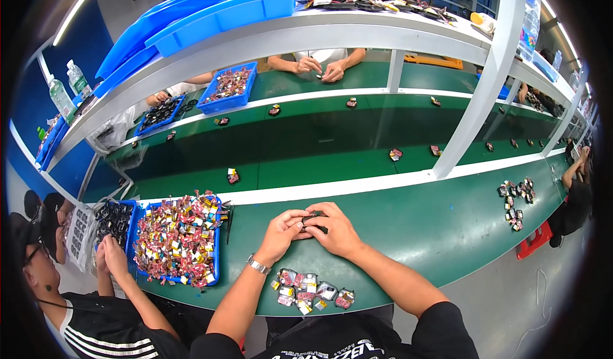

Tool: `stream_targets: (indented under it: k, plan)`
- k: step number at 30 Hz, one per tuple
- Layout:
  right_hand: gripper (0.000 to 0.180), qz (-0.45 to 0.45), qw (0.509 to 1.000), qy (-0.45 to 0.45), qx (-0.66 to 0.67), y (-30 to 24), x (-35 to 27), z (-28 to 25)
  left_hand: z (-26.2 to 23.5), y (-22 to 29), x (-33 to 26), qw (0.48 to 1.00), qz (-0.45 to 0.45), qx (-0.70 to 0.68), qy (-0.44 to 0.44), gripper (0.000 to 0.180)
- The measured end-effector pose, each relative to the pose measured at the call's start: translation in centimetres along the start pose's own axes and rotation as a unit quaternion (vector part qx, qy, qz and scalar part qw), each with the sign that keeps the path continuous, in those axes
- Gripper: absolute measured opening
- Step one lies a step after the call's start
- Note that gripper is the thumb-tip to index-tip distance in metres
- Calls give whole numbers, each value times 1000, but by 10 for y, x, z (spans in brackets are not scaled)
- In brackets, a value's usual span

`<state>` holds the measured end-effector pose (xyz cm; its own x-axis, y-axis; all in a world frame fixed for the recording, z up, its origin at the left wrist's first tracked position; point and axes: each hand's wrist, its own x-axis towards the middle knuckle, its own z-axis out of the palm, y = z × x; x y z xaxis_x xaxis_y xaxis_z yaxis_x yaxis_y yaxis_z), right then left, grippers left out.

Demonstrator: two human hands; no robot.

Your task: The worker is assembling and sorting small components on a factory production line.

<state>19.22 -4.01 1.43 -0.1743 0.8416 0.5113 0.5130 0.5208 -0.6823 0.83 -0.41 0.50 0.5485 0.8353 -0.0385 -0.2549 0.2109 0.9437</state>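
Observation:
My left hand point(279, 232), with a metal watch on its wrist, and my right hand point(334, 230) meet above the green bench. Both are closed round a small black casing point(311, 220), which the fingers largely hide. Between my forearms, at the bench's near edge, lies a cluster of small black casings with red wires and white and yellow labelled parts point(306, 287). To the left of my left hand stands a blue tray point(218, 257) heaped with small wired parts point(175, 234). A thin dark tool point(230, 222) lies along the tray's right side.
At left a co-worker's hands point(112, 257) are beside a tray of black parts point(115, 222). Wired casings point(396, 155) lie spaced along the green conveyor. A white post point(479, 84) and shelf rise beyond my hands. More casings point(514, 202) sit far right. Another person's hands point(322, 70) work across.

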Motion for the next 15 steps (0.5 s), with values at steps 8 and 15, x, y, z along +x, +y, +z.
stream_targets:
  k: [8, 15]
  plan:
    - [17, 21, 1000, 7, 17, -4, -2, 5, -3, -7, -1, 1000, 11, -3, 5, 28]
    - [20, 34, 999, 27, 28, -1, -5, 7, 3, -5, -1, 999, 11, -23, 29, 27]
